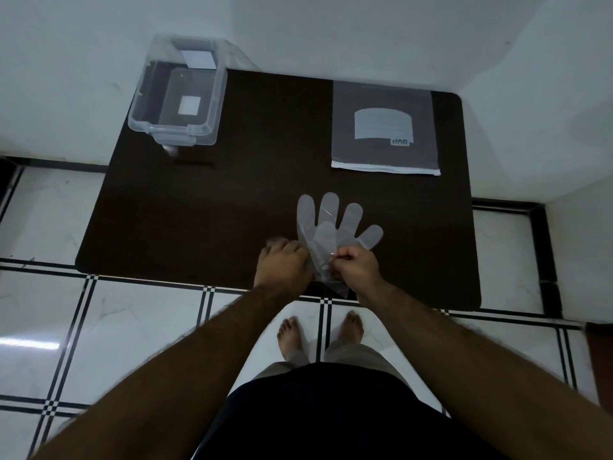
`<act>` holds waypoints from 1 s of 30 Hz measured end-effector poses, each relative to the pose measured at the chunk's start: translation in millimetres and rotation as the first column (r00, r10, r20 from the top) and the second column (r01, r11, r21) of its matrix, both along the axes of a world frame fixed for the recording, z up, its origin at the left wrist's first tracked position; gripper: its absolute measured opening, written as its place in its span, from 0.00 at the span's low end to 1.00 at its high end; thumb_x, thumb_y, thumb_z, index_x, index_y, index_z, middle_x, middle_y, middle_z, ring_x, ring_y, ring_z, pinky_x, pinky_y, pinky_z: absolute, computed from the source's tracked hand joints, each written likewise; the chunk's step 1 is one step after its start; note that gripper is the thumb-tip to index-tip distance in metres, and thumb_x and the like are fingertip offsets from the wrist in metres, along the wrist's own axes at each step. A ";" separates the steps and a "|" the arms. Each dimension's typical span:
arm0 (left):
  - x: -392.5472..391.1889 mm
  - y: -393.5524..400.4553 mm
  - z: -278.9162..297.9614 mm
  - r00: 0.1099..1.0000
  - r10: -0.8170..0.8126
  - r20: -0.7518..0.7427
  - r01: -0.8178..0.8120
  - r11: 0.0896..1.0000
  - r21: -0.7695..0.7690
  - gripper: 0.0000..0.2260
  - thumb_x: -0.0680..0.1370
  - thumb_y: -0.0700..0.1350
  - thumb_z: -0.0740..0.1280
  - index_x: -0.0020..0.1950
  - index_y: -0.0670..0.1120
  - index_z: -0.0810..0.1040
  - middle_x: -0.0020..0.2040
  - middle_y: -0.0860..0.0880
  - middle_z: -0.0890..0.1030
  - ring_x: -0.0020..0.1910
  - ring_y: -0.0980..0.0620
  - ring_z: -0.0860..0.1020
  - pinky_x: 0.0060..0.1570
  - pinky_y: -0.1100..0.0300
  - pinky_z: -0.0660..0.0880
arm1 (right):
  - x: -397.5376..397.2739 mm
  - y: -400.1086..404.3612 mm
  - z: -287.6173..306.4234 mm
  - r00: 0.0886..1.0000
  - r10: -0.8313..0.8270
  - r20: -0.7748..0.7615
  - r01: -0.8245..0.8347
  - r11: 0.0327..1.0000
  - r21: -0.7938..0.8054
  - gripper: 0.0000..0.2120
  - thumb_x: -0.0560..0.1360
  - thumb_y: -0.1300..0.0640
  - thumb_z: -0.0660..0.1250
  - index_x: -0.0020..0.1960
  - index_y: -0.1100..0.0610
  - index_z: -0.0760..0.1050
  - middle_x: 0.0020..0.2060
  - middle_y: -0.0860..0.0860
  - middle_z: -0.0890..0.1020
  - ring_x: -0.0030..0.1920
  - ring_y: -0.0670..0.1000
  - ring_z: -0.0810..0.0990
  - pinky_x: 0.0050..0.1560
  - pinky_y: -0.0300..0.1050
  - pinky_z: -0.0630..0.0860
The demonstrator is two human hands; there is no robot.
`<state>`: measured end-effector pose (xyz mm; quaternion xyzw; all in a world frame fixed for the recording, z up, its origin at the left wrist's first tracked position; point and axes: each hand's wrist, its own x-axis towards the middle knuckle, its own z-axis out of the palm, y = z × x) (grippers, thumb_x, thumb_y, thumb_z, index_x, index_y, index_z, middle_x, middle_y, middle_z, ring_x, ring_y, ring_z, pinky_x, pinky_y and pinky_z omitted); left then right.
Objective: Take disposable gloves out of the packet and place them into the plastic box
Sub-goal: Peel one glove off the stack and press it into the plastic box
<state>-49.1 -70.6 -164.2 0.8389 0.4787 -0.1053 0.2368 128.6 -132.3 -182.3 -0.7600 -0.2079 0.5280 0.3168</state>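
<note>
Up at the far left of the dark table (199, 210), the clear plastic box (177, 94) holds no gloves (only white labels show through). Far right lies the flat packet (384, 127). Near the front edge, left hand (283, 265) and right hand (356, 265) pinch a translucent glove (331, 227) at its cuff, its fingers spread away from the person.

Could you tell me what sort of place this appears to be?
Probably a room in a home: white floor tiles with black borders, plain white walls, and a low dark table at which a barefoot person stands handling a disposable glove.
</note>
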 end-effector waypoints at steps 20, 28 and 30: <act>8.0 -5.1 11.3 0.999 -0.012 0.047 0.015 0.997 -0.074 0.40 0.76 0.56 0.79 0.83 0.50 0.65 0.79 0.48 0.73 0.77 0.45 0.71 0.75 0.43 0.73 | 22.7 5.1 36.2 0.984 -0.159 -0.077 0.161 0.987 0.019 0.10 0.79 0.70 0.73 0.57 0.60 0.84 0.52 0.58 0.87 0.52 0.58 0.88 0.49 0.49 0.88; 12.8 -1.0 18.0 0.999 -0.049 0.007 0.050 0.997 -0.058 0.24 0.77 0.55 0.77 0.70 0.48 0.77 0.71 0.47 0.77 0.70 0.45 0.74 0.68 0.45 0.78 | 50.8 5.4 57.4 0.987 -0.158 -0.028 0.159 0.985 0.073 0.10 0.79 0.67 0.73 0.57 0.56 0.84 0.55 0.55 0.86 0.53 0.53 0.88 0.48 0.44 0.86; 12.6 -0.3 16.8 0.998 -0.066 0.010 0.066 0.995 -0.068 0.23 0.78 0.54 0.76 0.70 0.48 0.77 0.71 0.47 0.77 0.71 0.45 0.73 0.68 0.44 0.78 | 58.4 6.2 62.2 0.985 -0.174 -0.015 0.175 0.980 0.091 0.10 0.79 0.67 0.73 0.57 0.55 0.84 0.56 0.55 0.86 0.54 0.54 0.88 0.49 0.44 0.86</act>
